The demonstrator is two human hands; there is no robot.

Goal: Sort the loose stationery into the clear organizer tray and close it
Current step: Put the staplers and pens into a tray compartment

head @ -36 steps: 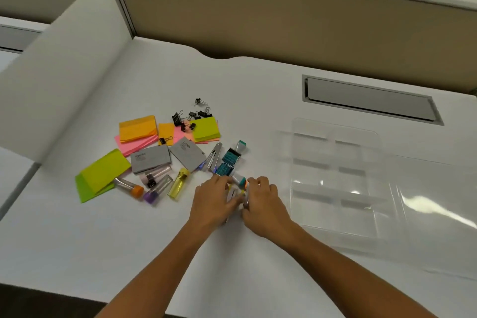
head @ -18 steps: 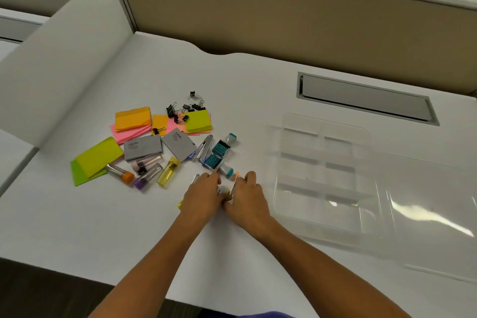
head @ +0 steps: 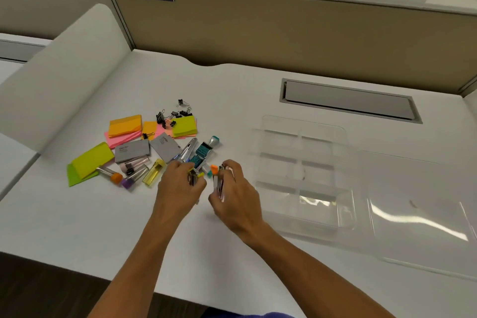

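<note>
White cubicle desk [head: 232, 90], beige partition behind. Left hand [head: 178, 186] fingers curled round a yellow-tipped tube [head: 195, 176]; right hand [head: 233, 193] grips an orange-capped tube [head: 218, 178], both blurred, bodies largely hidden. Clear organizer tray [head: 302, 170] open right of hands, lid [head: 418, 212] cut off at the edge.

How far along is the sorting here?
Barely started. The clear organizer tray looks empty, lid open. Left hand and right hand each grip small capped tubes. Sticky notes, binder clips and the rest remain loose on the desk.
</note>
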